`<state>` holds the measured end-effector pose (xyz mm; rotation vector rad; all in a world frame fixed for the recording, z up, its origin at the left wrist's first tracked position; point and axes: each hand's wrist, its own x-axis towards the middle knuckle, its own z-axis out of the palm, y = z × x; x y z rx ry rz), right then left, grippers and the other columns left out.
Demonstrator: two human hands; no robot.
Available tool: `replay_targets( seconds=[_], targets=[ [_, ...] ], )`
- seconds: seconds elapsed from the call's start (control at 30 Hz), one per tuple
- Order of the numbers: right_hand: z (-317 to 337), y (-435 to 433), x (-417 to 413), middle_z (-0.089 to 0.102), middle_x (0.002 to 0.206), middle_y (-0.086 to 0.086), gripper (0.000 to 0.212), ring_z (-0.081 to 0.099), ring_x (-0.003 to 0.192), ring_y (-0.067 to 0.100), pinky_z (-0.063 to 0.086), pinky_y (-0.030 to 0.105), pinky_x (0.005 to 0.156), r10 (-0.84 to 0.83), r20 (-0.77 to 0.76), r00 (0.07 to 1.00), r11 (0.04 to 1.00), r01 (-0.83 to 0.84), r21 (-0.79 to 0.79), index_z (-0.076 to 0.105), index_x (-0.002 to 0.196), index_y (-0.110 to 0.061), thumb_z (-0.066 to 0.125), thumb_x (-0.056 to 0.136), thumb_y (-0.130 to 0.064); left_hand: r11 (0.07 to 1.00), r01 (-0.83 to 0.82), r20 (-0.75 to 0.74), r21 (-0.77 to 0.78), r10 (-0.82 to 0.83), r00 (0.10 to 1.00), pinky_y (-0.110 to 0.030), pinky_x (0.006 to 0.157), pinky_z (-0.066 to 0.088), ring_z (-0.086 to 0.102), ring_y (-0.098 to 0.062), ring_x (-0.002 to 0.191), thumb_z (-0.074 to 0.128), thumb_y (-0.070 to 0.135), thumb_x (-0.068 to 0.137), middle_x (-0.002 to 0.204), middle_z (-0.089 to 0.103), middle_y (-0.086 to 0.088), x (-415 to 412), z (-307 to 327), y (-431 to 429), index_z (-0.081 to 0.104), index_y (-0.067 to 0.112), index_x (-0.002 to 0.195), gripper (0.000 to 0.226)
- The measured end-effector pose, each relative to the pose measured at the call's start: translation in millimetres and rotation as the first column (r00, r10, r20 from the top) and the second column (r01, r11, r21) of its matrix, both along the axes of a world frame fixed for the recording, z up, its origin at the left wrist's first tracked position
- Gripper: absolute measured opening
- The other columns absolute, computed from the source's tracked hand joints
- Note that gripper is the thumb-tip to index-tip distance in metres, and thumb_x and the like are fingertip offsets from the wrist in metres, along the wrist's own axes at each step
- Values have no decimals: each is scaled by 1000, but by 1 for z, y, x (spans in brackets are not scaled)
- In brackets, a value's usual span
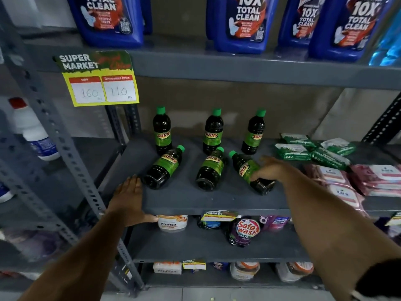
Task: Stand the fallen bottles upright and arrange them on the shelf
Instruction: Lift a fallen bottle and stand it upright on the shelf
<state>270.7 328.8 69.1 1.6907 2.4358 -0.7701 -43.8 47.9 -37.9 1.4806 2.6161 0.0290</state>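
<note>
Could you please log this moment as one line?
right hand: grasping fallen dark green-capped plastic bottle | left hand: flat on grey metal shelf

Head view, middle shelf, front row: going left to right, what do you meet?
left hand on the shelf edge → left fallen bottle → middle fallen bottle → right fallen bottle under the right hand → pink packs.

Glossy plastic bottles [208,170] lie on a matt metal shelf [195,198].

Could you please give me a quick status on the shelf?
Right hand on fallen green-capped dark bottle. Left hand flat on grey shelf edge. Nothing blocking.
</note>
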Motion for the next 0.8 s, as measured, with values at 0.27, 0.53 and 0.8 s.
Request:
replay_targets(
  seconds=[0.27, 0.53, 0.8],
  targets=[
    [-19, -4, -11, 62, 81, 6, 58, 66, 75, 24, 54, 30, 66, -136, -117, 984, 989, 129, -69, 57, 104, -11, 90, 57, -20, 998, -4, 15, 60, 3, 1000, -43, 122, 3, -3, -26, 150, 46, 93, 35, 163, -4, -11, 3, 0, -3, -3, 6, 152, 154],
    [-43, 1, -6, 47, 127, 17, 91, 57, 105, 39, 53, 47, 86, -315, -495, 810, 871, 454, 188, 36, 131, -6, 87, 61, -35, 995, -1, -16, 96, 2, 1000, -44, 121, 7, 2, -25, 150, 51, 93, 39, 163, 6, -12, -1, -9, -3, 6, 5, 153, 150],
    [-65, -7, -8, 35, 137, 23, 94, 46, 118, 39, 40, 43, 101, -201, -757, 622, 812, 538, 226, 32, 141, 0, 88, 67, -16, 998, 4, -45, 65, -1, 999, -42, 120, 3, -3, -23, 150, 48, 97, 46, 164, -3, -10, -4, -9, -2, -1, 6, 153, 148]
  ],
)
